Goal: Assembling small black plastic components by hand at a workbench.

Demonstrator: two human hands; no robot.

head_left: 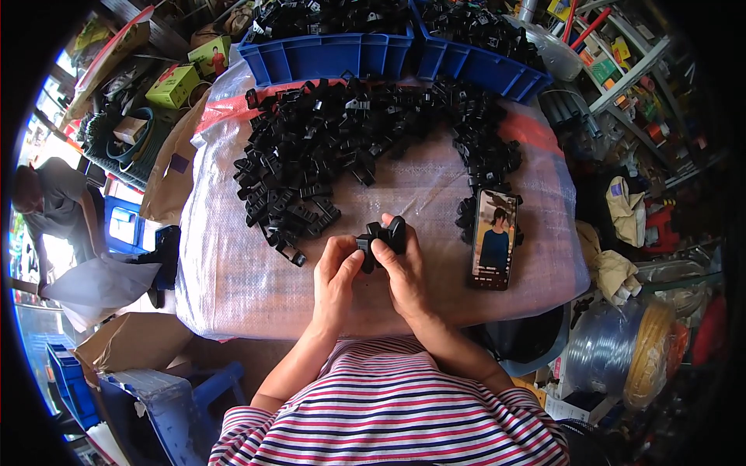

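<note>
Between my two hands, over the near part of a sack-covered work surface (435, 303), is a small black plastic part (375, 247). My left hand (339, 268) grips its left side, thumb pressed on top. My right hand (402, 268) holds the right side, where a rounded black piece (397, 227) sticks up by the fingers. I cannot tell whether these are one part or two being joined. Just beyond my hands lies a large heap of similar black plastic parts (311, 155), which curves round to the right.
Two blue crates (326, 62) full of black parts stand at the far edge. A phone (492, 268) showing a person lies at the right. Rolls of clear and yellow tubing (622, 349) sit at lower right. Another person (58, 206) bends over a white sack at the left.
</note>
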